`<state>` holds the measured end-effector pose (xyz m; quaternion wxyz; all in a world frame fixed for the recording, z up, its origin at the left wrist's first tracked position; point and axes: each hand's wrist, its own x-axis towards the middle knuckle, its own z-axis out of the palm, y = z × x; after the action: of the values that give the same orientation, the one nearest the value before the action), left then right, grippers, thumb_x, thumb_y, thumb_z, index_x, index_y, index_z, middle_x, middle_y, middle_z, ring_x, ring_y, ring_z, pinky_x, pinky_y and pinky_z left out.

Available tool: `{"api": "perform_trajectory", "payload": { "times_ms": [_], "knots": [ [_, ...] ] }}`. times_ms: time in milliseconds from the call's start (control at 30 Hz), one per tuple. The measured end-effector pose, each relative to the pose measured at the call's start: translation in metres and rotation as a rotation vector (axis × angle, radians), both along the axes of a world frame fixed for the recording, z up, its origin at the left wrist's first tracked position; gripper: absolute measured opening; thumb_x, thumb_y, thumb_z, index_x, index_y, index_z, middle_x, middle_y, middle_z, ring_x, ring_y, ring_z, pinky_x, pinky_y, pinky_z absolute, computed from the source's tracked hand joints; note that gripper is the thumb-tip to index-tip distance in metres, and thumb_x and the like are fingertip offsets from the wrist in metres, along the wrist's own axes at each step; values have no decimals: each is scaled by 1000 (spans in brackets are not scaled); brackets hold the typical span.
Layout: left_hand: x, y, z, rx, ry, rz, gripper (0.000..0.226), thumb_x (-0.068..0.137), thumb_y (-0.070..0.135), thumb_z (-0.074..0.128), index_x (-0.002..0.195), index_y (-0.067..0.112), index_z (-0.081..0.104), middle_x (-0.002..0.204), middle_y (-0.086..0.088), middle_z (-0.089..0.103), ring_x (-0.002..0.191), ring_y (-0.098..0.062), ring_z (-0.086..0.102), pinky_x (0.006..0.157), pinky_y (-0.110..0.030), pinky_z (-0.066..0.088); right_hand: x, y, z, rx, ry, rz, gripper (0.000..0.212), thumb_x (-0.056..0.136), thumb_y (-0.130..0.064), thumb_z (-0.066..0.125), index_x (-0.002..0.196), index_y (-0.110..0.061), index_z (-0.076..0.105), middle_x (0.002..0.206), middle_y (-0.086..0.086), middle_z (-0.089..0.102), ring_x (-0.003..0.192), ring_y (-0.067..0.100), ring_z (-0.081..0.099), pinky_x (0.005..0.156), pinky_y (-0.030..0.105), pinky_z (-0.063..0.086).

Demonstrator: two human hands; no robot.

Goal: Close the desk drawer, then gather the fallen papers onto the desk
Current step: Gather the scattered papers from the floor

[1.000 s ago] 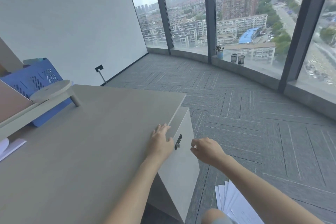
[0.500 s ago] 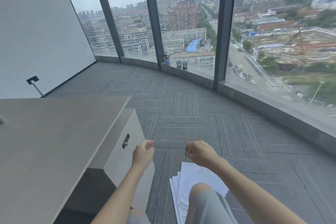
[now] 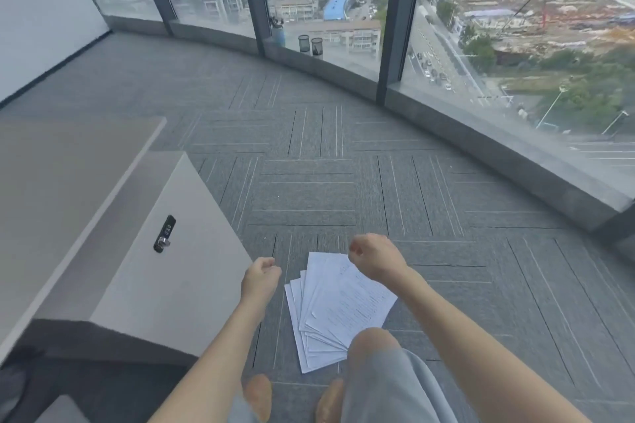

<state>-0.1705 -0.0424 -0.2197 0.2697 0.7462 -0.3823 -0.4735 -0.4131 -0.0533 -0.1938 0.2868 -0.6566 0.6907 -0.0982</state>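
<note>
A fanned stack of white printed papers [image 3: 338,306] lies on the grey carpet in front of my feet. My left hand [image 3: 260,280] hovers just left of the stack, fingers curled, holding nothing. Above the stack's far right corner my right hand [image 3: 374,259] is also loosely curled and holds nothing. The beige drawer unit [image 3: 171,251] under the desk [image 3: 62,182] stands at the left with its front flush and a black combination lock [image 3: 164,233] on it. My right knee [image 3: 374,343] covers the near corner of the papers.
Grey carpet tiles stretch ahead to a curved window sill [image 3: 446,120]. On the sill stand two black mesh pen cups [image 3: 311,45] and a blue bottle [image 3: 278,33]. A white wall [image 3: 41,10] bounds the left side. A dark chair edge [image 3: 20,385] shows at bottom left.
My left hand left the drawer front and both hands dropped toward the papers. The view swung right and down from the desk to the floor, bringing the stack into full view.
</note>
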Motion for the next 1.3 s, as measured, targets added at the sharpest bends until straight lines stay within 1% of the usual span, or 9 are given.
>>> {"api": "perform_trajectory", "payload": {
  "times_ms": [133, 500, 633, 700, 800, 967, 1067, 1167, 1300],
  "knots": [
    [5, -21, -54, 100, 25, 37, 41, 84, 13, 53, 125, 14, 60, 123, -8, 63, 114, -28, 61, 98, -41, 50, 2, -30, -55, 72, -27, -42, 25, 92, -27, 57, 108, -13, 70, 115, 10, 70, 111, 29, 62, 87, 36, 49],
    [16, -65, -206, 336, 7, 37, 40, 80, 18, 53, 118, 23, 61, 119, -2, 65, 112, -27, 62, 100, -44, 51, -2, -72, -221, 362, 38, -97, 41, 96, -37, 55, 129, -14, 61, 133, 9, 61, 123, 27, 56, 93, 38, 47],
    [11, -75, -252, 380, 26, 25, 26, 83, 10, 53, 102, 25, 57, 109, 2, 63, 105, -24, 62, 99, -42, 51, -3, -77, -277, 448, 36, -131, 47, 98, -37, 53, 138, -11, 54, 138, 13, 58, 125, 29, 55, 98, 38, 46],
    [10, -77, -277, 414, 42, 14, 28, 83, 12, 55, 109, 23, 60, 115, 0, 64, 108, -23, 62, 101, -44, 50, -2, -77, -302, 487, 15, -175, 50, 99, -36, 52, 141, -8, 50, 140, 15, 57, 128, 32, 54, 100, 39, 46],
    [13, -76, -318, 476, 57, -15, 49, 83, 19, 56, 131, 16, 56, 131, -3, 61, 117, -24, 60, 104, -47, 48, 0, -73, -336, 556, -12, -236, 53, 99, -35, 52, 143, -6, 49, 140, 17, 57, 125, 33, 56, 98, 39, 46],
    [10, -74, -367, 527, 53, 19, 49, 85, 19, 54, 134, 17, 54, 132, -8, 58, 117, -26, 58, 104, -47, 48, -4, -64, -390, 611, -39, -351, 58, 96, -38, 54, 144, -8, 45, 133, 21, 57, 108, 35, 63, 86, 39, 51],
    [8, -73, -393, 529, 33, 43, 51, 86, 19, 55, 136, 17, 51, 135, -7, 55, 118, -26, 56, 105, -46, 46, -12, -55, -418, 638, -21, -404, 60, 98, -38, 52, 150, -12, 37, 144, 22, 41, 111, 36, 60, 84, 38, 49],
    [7, -72, -413, 502, -18, 77, 54, 88, 16, 54, 141, 15, 46, 139, -6, 53, 117, -25, 53, 97, -39, 43, -19, -46, -441, 678, 20, -462, 63, 97, -42, 51, 153, -22, 30, 153, 23, 27, 123, 40, 52, 99, 46, 47],
    [7, -74, -432, 499, -63, 89, 57, 89, 16, 54, 144, 13, 41, 142, -9, 50, 120, -27, 50, 94, -39, 39, -18, -44, -461, 739, 19, -572, 75, 93, -45, 53, 157, -33, 15, 158, 30, 7, 139, 47, 35, 113, 58, 33]
  ]
}}
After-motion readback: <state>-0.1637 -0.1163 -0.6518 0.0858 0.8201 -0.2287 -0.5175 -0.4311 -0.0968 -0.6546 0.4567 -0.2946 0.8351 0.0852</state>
